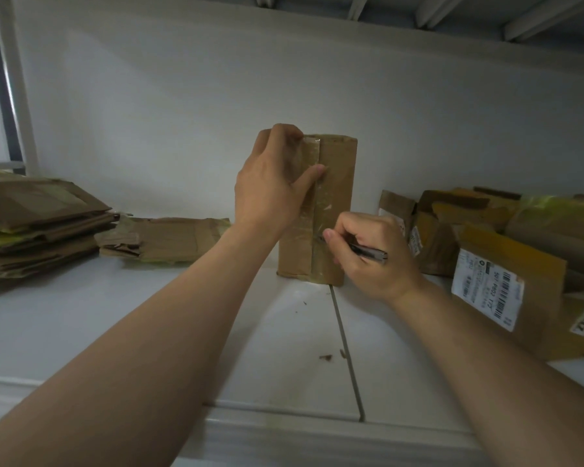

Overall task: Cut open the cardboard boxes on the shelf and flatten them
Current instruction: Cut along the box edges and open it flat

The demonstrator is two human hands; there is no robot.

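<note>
Seam-cutting: left grip (270, 193) clamps box (338, 183); right grip (378, 274), fisted on knife (370, 253), should keep blade below left thumb.

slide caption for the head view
Left hand steadies an upright taped box while the right hand holds a cutter to its seam.

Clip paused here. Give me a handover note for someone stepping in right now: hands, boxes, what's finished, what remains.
Left hand: grip on the upright box near its top, steadying it on the shelf.
Right hand: holds the cutter, tip at the box's taped centre seam, low down.
Done: flattened stack at far left, one more flat piece beside it.
Left: slit this seam, flatten the box, then work through the pile of boxes at right.
</note>
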